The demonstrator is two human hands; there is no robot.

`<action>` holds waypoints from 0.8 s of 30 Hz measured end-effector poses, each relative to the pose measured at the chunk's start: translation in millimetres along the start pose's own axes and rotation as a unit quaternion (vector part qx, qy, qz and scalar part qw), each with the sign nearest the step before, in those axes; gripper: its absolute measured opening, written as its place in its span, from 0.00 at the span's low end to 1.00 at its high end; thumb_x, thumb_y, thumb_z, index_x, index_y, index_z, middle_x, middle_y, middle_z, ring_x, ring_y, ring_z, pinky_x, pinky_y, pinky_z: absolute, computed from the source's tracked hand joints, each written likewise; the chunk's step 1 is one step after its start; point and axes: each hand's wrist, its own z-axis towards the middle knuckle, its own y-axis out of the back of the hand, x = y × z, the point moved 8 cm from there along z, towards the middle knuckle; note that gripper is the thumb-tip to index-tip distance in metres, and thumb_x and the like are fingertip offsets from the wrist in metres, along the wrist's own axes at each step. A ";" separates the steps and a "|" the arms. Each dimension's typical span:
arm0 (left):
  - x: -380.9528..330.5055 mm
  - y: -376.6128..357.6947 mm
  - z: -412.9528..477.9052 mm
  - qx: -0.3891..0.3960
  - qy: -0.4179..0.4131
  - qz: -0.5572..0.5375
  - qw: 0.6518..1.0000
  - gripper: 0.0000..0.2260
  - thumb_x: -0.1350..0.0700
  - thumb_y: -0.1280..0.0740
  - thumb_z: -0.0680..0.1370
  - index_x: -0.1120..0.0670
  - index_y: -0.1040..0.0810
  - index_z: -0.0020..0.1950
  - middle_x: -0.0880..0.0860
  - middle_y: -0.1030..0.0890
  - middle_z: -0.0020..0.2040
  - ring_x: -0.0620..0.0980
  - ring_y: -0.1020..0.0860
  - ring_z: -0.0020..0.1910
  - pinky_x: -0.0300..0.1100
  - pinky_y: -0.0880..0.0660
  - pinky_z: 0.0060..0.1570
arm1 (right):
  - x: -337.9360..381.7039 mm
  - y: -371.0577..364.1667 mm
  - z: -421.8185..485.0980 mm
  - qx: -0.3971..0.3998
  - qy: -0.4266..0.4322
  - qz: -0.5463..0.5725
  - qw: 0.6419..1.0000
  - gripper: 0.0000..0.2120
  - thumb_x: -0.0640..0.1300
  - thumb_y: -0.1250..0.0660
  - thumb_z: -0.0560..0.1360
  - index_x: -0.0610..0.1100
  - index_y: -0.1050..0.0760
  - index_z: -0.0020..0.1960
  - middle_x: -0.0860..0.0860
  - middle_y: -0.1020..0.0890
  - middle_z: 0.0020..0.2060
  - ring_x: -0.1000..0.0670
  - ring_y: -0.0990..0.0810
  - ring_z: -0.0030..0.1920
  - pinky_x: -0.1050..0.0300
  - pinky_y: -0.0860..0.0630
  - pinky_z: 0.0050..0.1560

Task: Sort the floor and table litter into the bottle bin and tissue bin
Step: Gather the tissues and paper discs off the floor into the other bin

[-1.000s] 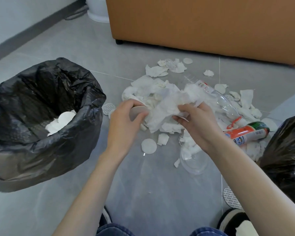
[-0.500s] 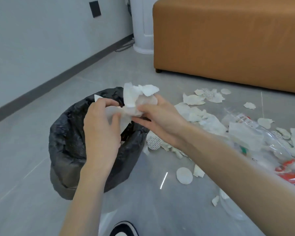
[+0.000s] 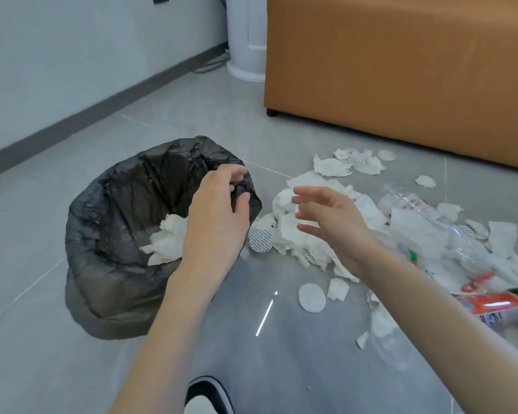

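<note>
Across the grey floor (image 3: 42, 354), the black-lined tissue bin (image 3: 102, 264) sits left, crumpled tissues (image 3: 168, 237) inside. The tissue pile (image 3: 284, 240) and clear bottles (image 3: 413, 201) lie right. The left hand (image 3: 213, 222) hovers over the bin's right rim, loosely curled, seemingly empty. The right hand (image 3: 329, 216) spreads open above the pile. Best to scoop paper only, leaving the bottles.

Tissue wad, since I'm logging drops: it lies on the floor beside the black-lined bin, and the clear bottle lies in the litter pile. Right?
Not quite. The head view shows the tissue wad lying inside the black-lined bin, not on the floor beside it. The clear bottle does lie in the litter pile.
</note>
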 end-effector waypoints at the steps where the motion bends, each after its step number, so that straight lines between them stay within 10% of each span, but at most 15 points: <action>1: -5.5 -11.8 -0.9 0.017 -0.006 -0.013 1.000 0.15 0.62 0.37 0.77 0.51 0.28 0.64 0.47 0.25 0.59 0.43 0.26 0.55 0.43 0.27 0.59 | -11.3 14.1 0.4 -0.014 -0.016 0.002 1.000 0.14 0.33 0.41 0.78 0.44 0.24 0.59 0.49 0.20 0.54 0.51 0.23 0.47 0.54 0.22 0.53; 6: -14.8 -87.4 -16.2 0.133 -0.028 -0.003 0.991 0.15 0.62 0.37 0.78 0.52 0.27 0.63 0.47 0.25 0.60 0.46 0.26 0.56 0.43 0.28 0.58 | -66.4 88.2 -1.7 -0.095 -0.024 -0.185 0.978 0.12 0.37 0.39 0.76 0.49 0.23 0.54 0.51 0.20 0.54 0.52 0.23 0.48 0.57 0.27 0.51; 12: 10.4 -184.1 -67.5 0.330 -0.022 0.092 0.939 0.17 0.61 0.39 0.77 0.53 0.30 0.66 0.52 0.28 0.62 0.52 0.27 0.60 0.49 0.29 0.60 | -145.9 139.1 -16.3 -0.066 -0.105 -0.501 0.857 0.19 0.46 0.37 0.74 0.49 0.30 0.65 0.47 0.27 0.65 0.42 0.29 0.63 0.51 0.31 0.61; 24: 19.0 -266.1 -111.2 0.435 -0.013 0.116 0.893 0.17 0.58 0.39 0.77 0.51 0.30 0.67 0.50 0.32 0.67 0.51 0.28 0.61 0.47 0.29 0.59 | -206.1 182.2 -59.9 -0.096 -0.139 -0.515 0.840 0.29 0.44 0.30 0.68 0.52 0.36 0.66 0.46 0.31 0.60 0.44 0.32 0.60 0.51 0.30 0.59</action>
